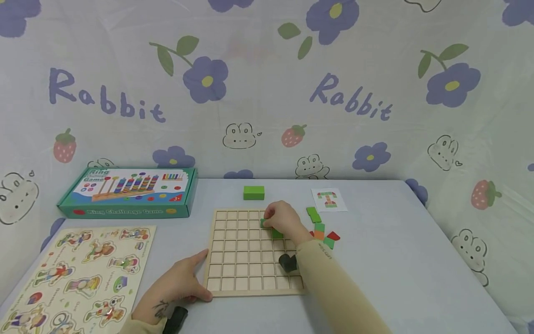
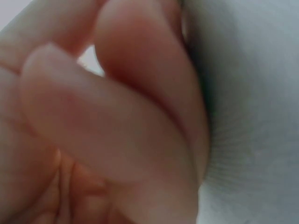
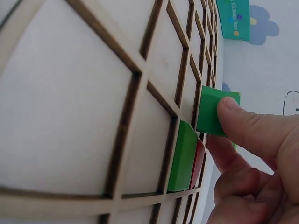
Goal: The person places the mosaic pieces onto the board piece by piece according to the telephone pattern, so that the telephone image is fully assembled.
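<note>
A wooden grid board [image 1: 258,293] lies flat in front of me in the head view. With its thumb and index finger spread, my left hand [image 1: 177,283] touches the board's left side near the front corner; blurred folded fingers fill the left wrist view. My right hand [image 1: 285,221] pinches a green block [image 3: 210,109] at a cell along the board's far edge. Whether the block has reached the cell's floor I cannot tell. Beside it, another green block [image 3: 181,161] and a red block [image 3: 197,163] sit in the grid, partly hidden by the hand in the head view.
Loose pieces lie right of the board: a long green block [image 1: 314,215], an orange block [image 1: 319,235] and a red one [image 1: 333,235]. Behind are a pattern card [image 1: 340,204] and a green box [image 1: 254,193]. At left are a game box [image 1: 125,211] and a picture puzzle [image 1: 143,241].
</note>
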Demonstrator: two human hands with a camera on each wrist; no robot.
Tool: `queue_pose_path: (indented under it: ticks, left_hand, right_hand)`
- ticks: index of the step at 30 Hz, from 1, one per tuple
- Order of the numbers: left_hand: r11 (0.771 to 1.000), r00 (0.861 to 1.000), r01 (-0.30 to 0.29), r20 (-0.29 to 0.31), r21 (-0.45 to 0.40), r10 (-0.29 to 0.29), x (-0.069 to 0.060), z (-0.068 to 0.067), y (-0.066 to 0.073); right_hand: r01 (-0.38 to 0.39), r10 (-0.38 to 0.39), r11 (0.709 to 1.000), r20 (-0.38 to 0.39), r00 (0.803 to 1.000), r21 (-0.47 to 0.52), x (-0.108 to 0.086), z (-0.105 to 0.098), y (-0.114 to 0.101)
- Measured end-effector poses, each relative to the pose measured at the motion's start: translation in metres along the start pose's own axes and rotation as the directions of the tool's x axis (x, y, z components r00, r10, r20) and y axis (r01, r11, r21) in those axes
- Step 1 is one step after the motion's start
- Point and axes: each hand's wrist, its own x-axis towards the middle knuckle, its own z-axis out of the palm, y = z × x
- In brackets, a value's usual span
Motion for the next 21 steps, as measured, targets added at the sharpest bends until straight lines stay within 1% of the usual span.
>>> queue_pose_path:
  ticks: [8, 12, 16, 21]
  left_hand:
    - [1.0, 1.0, 0.01, -0.007, -0.015, -0.01, -0.0008, 0.0004, 0.0004]
    - [1.0, 1.0, 0.004, -0.001, -0.019, -0.004, -0.0018, 0.0004, 0.001]
    - [1.0, 1.0, -0.007, 0.013, -0.016, 0.007, -0.0033, -0.0002, 0.0022]
    - [1.0, 1.0, -0.018, 0.021, -0.014, 0.019, -0.0045, -0.0001, 0.0021]
  right_hand:
    - [-0.048, 0.048, 0.996, -0.011, 0.999, -0.08, 0.0032, 0.0015, -0.0022]
    - [-0.064, 0.063, 0.991, -0.015, 0.998, -0.115, 0.0034, 0.0046, -0.0023]
    - [-0.063, 0.061, 0.988, -0.021, 0.998, -0.141, 0.0027, 0.0075, -0.0023]
    - [-0.037, 0.032, 0.985, -0.035, 0.999, -0.168, 0.001, 0.0093, -0.0023]
